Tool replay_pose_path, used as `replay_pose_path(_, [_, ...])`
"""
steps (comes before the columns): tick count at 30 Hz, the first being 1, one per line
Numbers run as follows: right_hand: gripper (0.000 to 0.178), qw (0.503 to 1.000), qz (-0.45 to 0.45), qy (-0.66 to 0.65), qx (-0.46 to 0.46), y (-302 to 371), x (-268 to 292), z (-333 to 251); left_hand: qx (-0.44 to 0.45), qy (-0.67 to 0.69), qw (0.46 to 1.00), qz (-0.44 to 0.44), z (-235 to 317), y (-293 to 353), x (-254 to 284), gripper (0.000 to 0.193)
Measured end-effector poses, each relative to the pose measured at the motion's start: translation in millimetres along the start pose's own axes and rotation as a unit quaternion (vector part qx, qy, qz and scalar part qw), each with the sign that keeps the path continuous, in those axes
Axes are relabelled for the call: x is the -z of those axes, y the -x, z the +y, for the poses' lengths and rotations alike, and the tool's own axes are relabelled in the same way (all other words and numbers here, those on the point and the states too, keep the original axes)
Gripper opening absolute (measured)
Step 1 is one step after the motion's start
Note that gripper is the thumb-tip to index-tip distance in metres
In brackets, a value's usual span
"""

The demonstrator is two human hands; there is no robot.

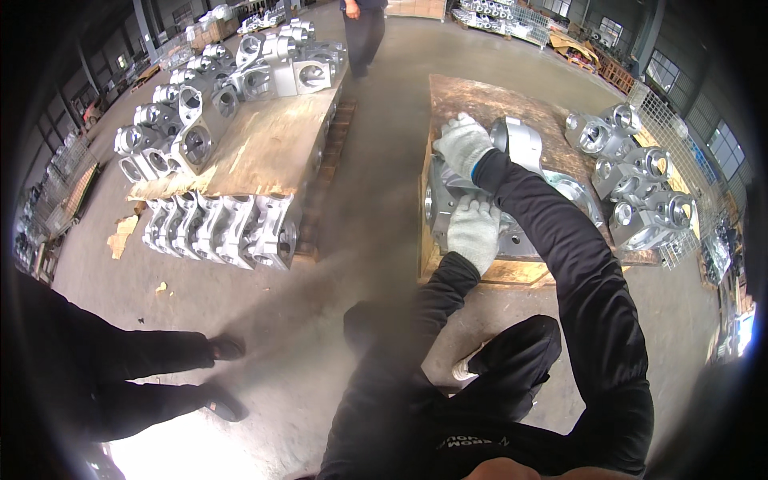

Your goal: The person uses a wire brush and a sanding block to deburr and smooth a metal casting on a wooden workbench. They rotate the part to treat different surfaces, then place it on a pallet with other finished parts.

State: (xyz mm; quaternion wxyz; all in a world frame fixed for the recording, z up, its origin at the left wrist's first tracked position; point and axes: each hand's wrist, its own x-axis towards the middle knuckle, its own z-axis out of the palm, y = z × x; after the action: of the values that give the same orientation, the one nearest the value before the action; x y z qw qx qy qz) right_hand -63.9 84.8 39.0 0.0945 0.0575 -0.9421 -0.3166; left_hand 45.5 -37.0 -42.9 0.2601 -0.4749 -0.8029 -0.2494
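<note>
I am bent over a low wooden pallet with both gloved hands on a big grey metal casting that sits near the pallet's front left edge. My right hand, in a white knit glove, is laid over the top left of the casting, fingers curled down on its rim in a grip; my black sleeve runs back from it across the part. My left hand is lower, pressed flat against the casting's front face close to the pallet edge, fingers spread and bent slightly over the metal; whether they hook under anything I cannot tell. More castings of the same kind stand in a cluster on the right end of the same pallet, apart from the one I hold. Across the concrete floor to my left is a second pallet stack with a plywood sheet on it and rows of castings above and below. Another person's legs and dark shoes show at my lower left, and someone else stands at the far end of the aisle.
</note>
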Motion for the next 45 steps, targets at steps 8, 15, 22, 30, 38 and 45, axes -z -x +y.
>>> replay_pose_path(8, [0.025,0.997,0.013,0.053,0.058,3,25,-17,0.043,0.077,0.986,-0.14,-1,-4,13,0.035])
replay_pose_path(15, [0.023,0.997,0.047,0.065,0.021,38,23,-37,0.068,0.083,0.994,-0.011,-4,16,-56,0.037])
replay_pose_path(22, [0.022,0.989,0.067,0.131,0.014,80,32,-54,0.185,0.228,0.956,-0.003,3,19,-129,0.071])
replay_pose_path(30, [0.029,0.975,0.173,-0.141,0.0,142,97,-33,0.154,0.318,0.935,0.031,12,-10,14,0.058])
replay_pose_path(38, [0.032,0.834,0.258,-0.326,-0.362,282,6,31,0.091,0.051,0.97,-0.22,-2,-21,56,0.045])
replay_pose_path(45, [0.031,0.716,0.218,-0.42,-0.514,366,-85,22,0.073,0.071,0.952,-0.29,-78,-69,33,0.062])
